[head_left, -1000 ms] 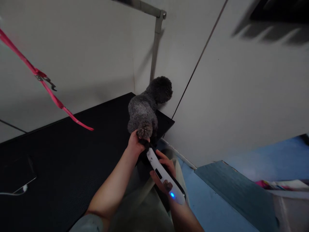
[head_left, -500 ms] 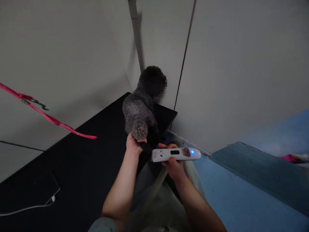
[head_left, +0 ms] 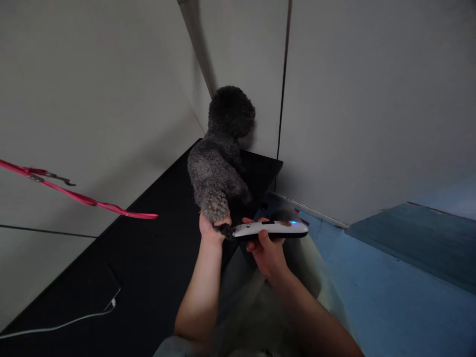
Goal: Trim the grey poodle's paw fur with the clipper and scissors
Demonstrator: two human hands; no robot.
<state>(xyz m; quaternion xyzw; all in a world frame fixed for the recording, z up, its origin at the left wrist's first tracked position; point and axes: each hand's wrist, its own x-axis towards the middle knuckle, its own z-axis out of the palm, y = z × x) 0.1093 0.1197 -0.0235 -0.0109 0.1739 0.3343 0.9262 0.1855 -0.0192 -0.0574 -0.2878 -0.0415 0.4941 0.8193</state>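
Note:
A small grey curly-haired dog (head_left: 219, 163) stands on a black table (head_left: 148, 258) in the corner, facing away from me. My left hand (head_left: 210, 229) is closed around the dog's hind paw, lifting it toward me. My right hand (head_left: 265, 248) grips a white electric clipper (head_left: 271, 229) with a blue light lit. The clipper lies level, and its dark blade end touches the paw just below my left hand.
A pink leash (head_left: 74, 196) with a metal clip hangs across the left side. A metal pole (head_left: 195, 39) rises in the corner behind the dog. A phone with a white cable (head_left: 111, 302) lies on the table. Blue floor (head_left: 390, 297) is at the right.
The clipper has moved left until its blade end meets the paw held in my left hand. The view has shifted, so the dog sits a little higher in the frame.

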